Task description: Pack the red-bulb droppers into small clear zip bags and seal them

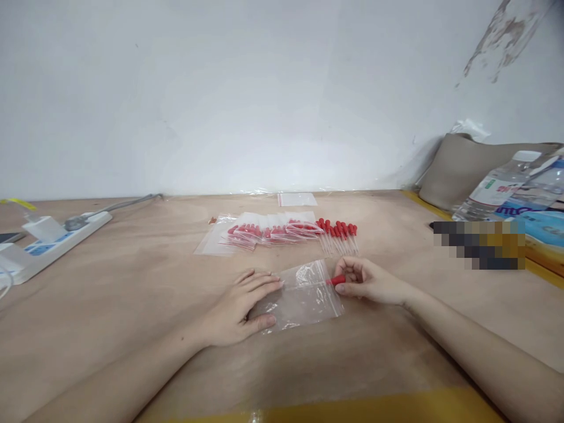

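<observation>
Pinning the clear zip bag (pixel 305 298) flat to the table (pixel 132 282) with the left hand (pixel 244 305), palm down, fingers splayed over the bag's 9 o'clock end. Grip released there, nothing clasped.

Over at the bag's 3 o'clock edge, pinching a red-bulbed dropper (pixel 338 280) in the right hand (pixel 368 282), grip clenched on the bulb between thumb and fingertips. Lying roughly along the 9-to-3 line, that dropper: bulb at the fingers, stem aimed toward 9 o'clock and seemingly just inside the bag's mouth, though hard to tell through the crinkled plastic. Right hand clearly the nearer one, touching it; left hand apart from it, across the bag.

Up toward 12 o'clock, a row of loose droppers (pixel 340 232), filled bags (pixel 268 230) just beside at their 9 o'clock, and a stack of empty bags (pixel 297 199) further back. Far out at 9 o'clock, a white power strip (pixel 53 244); at 2 o'clock, a water bottle (pixel 497 188) beside a beige bag (pixel 458 170).
</observation>
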A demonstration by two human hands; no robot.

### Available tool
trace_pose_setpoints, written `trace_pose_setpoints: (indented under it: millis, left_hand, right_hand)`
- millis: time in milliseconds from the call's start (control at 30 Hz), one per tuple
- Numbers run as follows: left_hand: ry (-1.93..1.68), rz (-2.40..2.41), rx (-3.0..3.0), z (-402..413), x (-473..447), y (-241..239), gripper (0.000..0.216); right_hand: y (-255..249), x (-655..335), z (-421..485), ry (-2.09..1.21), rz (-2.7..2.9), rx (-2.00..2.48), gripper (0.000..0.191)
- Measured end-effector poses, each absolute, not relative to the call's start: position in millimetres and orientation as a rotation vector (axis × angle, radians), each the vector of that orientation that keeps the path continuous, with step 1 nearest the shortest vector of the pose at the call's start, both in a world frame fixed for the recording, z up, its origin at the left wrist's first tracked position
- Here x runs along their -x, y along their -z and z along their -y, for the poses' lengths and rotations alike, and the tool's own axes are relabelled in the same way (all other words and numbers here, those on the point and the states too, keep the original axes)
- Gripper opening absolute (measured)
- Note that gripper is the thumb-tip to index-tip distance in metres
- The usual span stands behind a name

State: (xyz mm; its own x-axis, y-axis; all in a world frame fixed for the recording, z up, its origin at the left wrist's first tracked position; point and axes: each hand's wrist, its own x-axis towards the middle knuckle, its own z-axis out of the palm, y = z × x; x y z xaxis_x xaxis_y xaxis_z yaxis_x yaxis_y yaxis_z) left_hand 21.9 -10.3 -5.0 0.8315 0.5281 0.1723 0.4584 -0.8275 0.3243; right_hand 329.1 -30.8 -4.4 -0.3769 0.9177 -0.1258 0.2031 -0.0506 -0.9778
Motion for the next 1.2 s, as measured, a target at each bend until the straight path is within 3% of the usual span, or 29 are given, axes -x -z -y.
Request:
trace_pose_setpoints:
  millis: [300, 533, 900, 1200]
  left_hand:
    - [-0.354, -0.78, -2.762, 11, -22, 2, 0.048]
    - [-0.327, -0.801, -2.786, 9, -22, 4, 0.047]
    - [-0.326, -0.796, -2.786, 10, -21, 5, 0.047]
    - [-0.343, -0.793, -2.782, 9, -20, 6, 0.047]
  right_hand:
    - [11, -315, 29, -1.456, 1.362, 1.191, 0.035]
    - [7, -301, 37, -1.744, 1.076, 1.105, 0.041]
    - [11, -290, 40, -1.67, 1.033, 1.201, 0.055]
    - [17, -299, 32, -1.502, 1.134, 1.26, 0.041]
